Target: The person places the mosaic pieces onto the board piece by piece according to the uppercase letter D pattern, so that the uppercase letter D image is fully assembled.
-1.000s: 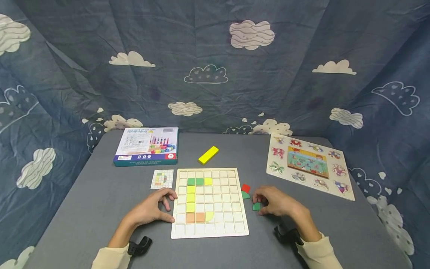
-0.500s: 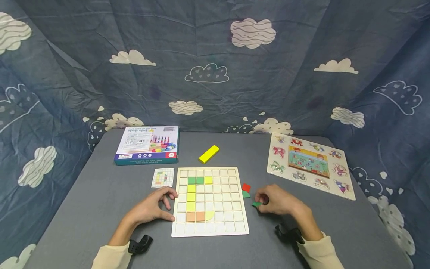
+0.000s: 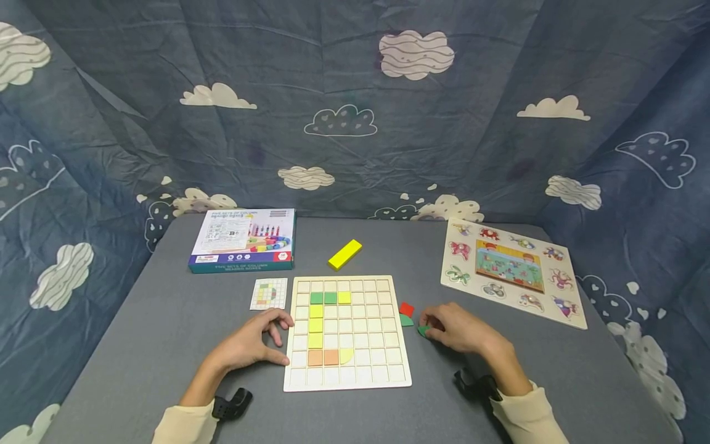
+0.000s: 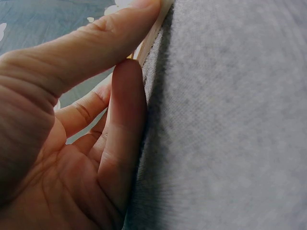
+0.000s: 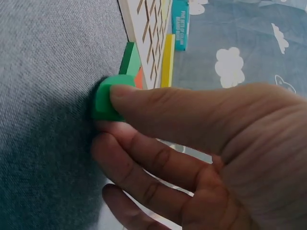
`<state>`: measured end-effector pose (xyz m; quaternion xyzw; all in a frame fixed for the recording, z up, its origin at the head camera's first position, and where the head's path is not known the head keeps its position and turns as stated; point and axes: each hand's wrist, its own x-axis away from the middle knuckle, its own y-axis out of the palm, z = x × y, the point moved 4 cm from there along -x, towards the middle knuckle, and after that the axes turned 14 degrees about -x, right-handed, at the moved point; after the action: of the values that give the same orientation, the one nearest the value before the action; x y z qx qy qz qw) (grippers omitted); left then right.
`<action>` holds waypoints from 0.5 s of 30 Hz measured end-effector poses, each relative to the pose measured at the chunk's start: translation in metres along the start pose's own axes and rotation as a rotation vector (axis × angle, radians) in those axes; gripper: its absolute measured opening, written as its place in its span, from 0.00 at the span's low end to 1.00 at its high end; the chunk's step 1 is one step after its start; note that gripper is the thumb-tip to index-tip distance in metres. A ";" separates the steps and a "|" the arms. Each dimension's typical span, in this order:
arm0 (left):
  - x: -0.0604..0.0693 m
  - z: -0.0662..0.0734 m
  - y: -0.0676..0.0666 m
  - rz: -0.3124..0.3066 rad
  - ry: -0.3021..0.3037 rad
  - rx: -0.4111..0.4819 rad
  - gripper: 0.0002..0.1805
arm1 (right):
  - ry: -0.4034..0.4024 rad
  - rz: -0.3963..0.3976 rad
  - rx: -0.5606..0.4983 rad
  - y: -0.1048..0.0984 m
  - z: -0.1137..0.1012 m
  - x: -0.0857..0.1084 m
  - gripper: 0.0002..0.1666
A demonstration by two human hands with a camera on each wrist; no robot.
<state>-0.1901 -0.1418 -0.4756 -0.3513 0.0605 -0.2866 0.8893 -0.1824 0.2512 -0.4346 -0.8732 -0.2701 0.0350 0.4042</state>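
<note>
My right hand (image 3: 460,330) pinches a green quarter-circle block (image 5: 106,101) between thumb and fingertips, just right of the board. In the right wrist view the thumb (image 5: 158,108) lies across the block's face, and the other fingers curve below. A second green quarter-circle block (image 3: 407,320) and a red square block (image 3: 407,309) lie together by the board's right edge. The white grid board (image 3: 371,376) bears green, yellow and orange blocks and a pale yellow quarter-circle block (image 3: 346,356). My left hand (image 3: 249,345) rests at the board's left edge, thumb and fingers relaxed against it.
A small pattern card (image 3: 269,293) lies off the board's upper left corner. Behind stand a flat toy box (image 3: 242,240) and a yellow bar (image 3: 345,254). An animal puzzle board (image 3: 513,271) lies at the back right of the grey table (image 3: 150,345).
The green block in my right hand has been tipped and turned between the fingertips, staying close to the same spot. My left hand and the board hold still.
</note>
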 end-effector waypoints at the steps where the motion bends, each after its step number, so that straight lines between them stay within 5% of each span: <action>1: 0.000 0.000 0.000 0.000 0.000 0.000 0.35 | -0.010 0.009 -0.003 0.000 -0.001 -0.001 0.04; 8: 0.000 -0.001 -0.001 -0.003 -0.004 -0.006 0.35 | -0.116 0.069 0.042 0.000 -0.014 -0.004 0.07; 15: 0.000 0.000 -0.001 -0.009 -0.016 -0.007 0.35 | -0.126 0.072 0.066 0.003 -0.024 -0.009 0.04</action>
<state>-0.1907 -0.1424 -0.4754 -0.3567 0.0527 -0.2876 0.8873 -0.1818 0.2283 -0.4224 -0.8647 -0.2620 0.1133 0.4133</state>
